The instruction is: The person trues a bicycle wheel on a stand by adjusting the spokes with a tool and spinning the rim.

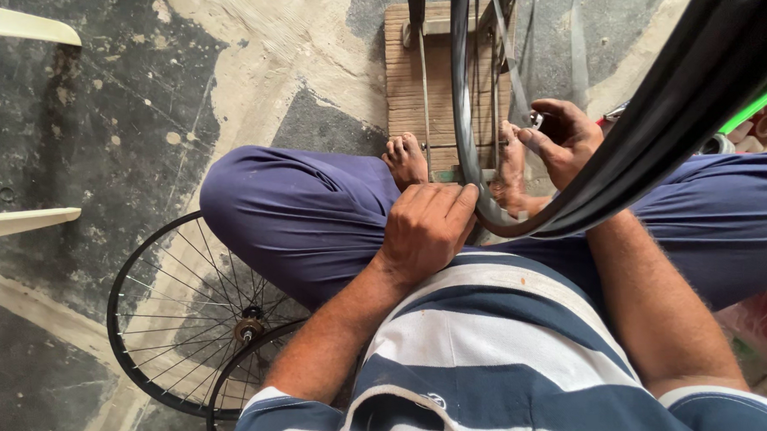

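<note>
Hands are working an upright wheel rim [463,108] that I am watching from above, standing on edge between the person's knees over a wooden board [405,77]. I am seeing the left hand [425,227] curled over the rim's near, lowest part, fingers pressed together and bearing down on the edge, which I judge is steadying the wheel against the lap. The right hand [565,139] is reaching in on the far side of the rim, fingers bent around something small and shiny near the spokes; I cannot tell exactly what it is pinching. A black tyre [656,130] is sweeping diagonally across the upper right, looping down to meet the rim by the left hand, probably hanging there so it stays within reach. Two bare feet [405,158] are resting on the board, seemingly bracing the wheel. Counting wheels, I am finding three: the one being held and two spoked wheels [177,315] lying flat and overlapping on the concrete floor [95,125] at left.
</note>
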